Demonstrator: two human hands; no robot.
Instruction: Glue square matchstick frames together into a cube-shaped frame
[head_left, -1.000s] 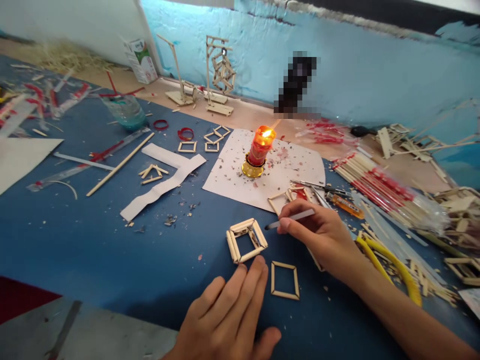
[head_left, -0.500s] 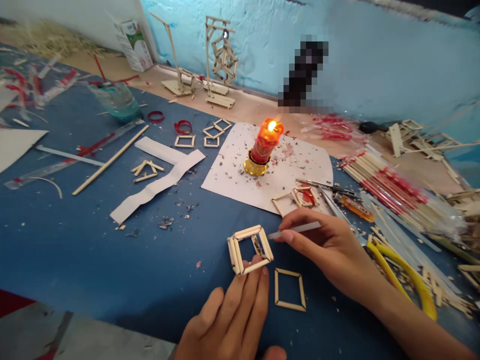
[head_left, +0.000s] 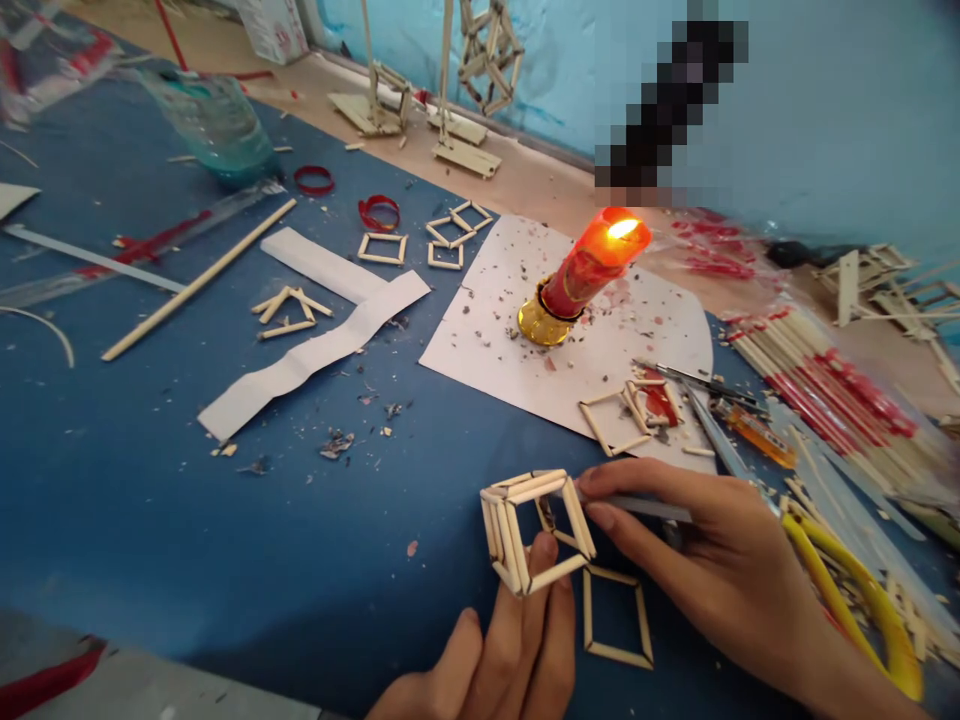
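A small box frame of glued wooden sticks (head_left: 534, 528) stands on the blue table top (head_left: 187, 520). My left hand (head_left: 502, 655) lies flat with fingers stretched out, its fingertips pressing the frame's near edge. My right hand (head_left: 720, 570) pinches a thin grey stick (head_left: 645, 506) whose tip reaches into the frame's right side. A flat stick square (head_left: 616, 618) lies just right of my left hand. Behind, a lit red candle (head_left: 589, 270) in a gold holder stands on a white sheet (head_left: 487, 340).
Yellow-handled pliers (head_left: 862, 590), a bundle of red-banded sticks (head_left: 825, 400) and an orange-handled tool (head_left: 754, 425) lie at the right. More stick squares (head_left: 450, 240), paper strips (head_left: 315, 350), red rings (head_left: 379, 212), a glass jar (head_left: 214, 120) and stick models (head_left: 469, 150) stand farther back.
The view has tilted down and closer. My left fingertips have moved onto the frame's near edge, and my right hand has brought the grey stick's tip up against the frame's right side.
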